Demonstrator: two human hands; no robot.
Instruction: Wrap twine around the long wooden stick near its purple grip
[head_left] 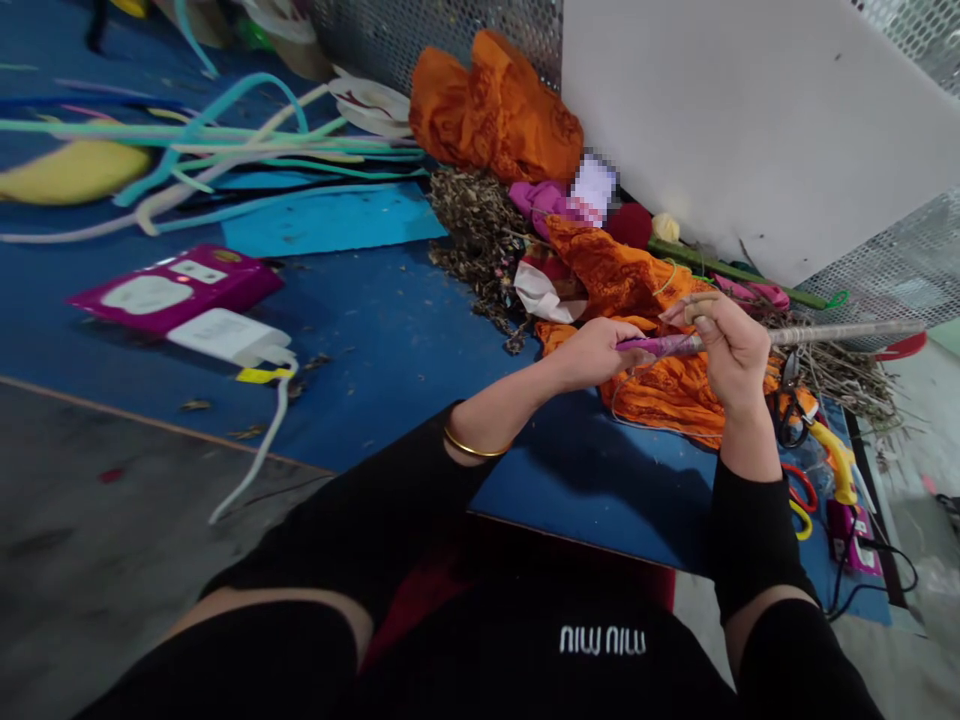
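A long thin stick, pale and wrapped-looking on the right, with a purple covering on its left end, lies nearly level across both hands. My left hand is closed on the purple end. My right hand is closed around the stick farther along, fingertips curled together above it; whether they also pinch something small cannot be made out. A thin string hangs below the left fingers. Crumpled orange cloth lies just behind and beneath both hands.
Dried plant material and a white paper scrap lie behind. Scissors, a yellow-handled glue gun and a purple power strip are at right. Another purple power strip with a white charger sits left, near flexible strips.
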